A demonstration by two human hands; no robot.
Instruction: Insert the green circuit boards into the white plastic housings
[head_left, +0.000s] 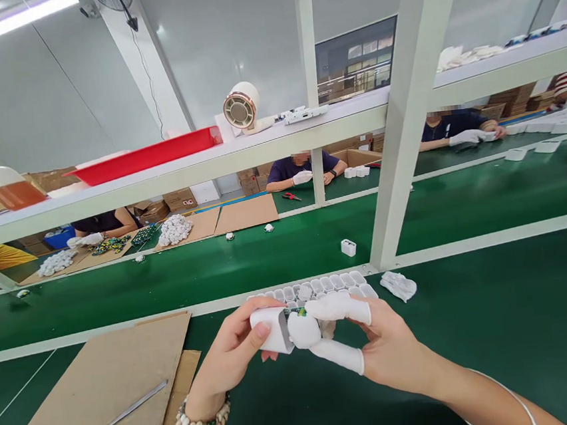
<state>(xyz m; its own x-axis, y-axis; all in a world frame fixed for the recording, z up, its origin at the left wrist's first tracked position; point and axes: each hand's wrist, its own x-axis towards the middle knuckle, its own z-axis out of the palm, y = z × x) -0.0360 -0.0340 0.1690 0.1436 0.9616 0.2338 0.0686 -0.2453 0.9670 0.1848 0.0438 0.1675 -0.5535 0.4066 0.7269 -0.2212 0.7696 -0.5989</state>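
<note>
Between thumb and fingers, my left hand [234,347] grips a white plastic housing [271,330] whose open end faces right. White finger covers sit on the fingers of my right hand [362,332], which pinches a round white part [305,331] with a bit of green circuit board at its top. The round part is right at the mouth of the housing; whether its edge is inside, I cannot tell. Just behind my hands stand rows of white open housings [338,282]. A crumpled white glove or cloth [399,286] lies to their right.
Metal tweezers [132,409] rest on a cardboard sheet [79,386] at left. Beyond a rail runs a green belt [297,254] carrying a white housing [348,247] and small parts. A shelf above holds a red tray [147,155], bottle [7,182] and white fan-like device [242,106]. Co-workers sit opposite.
</note>
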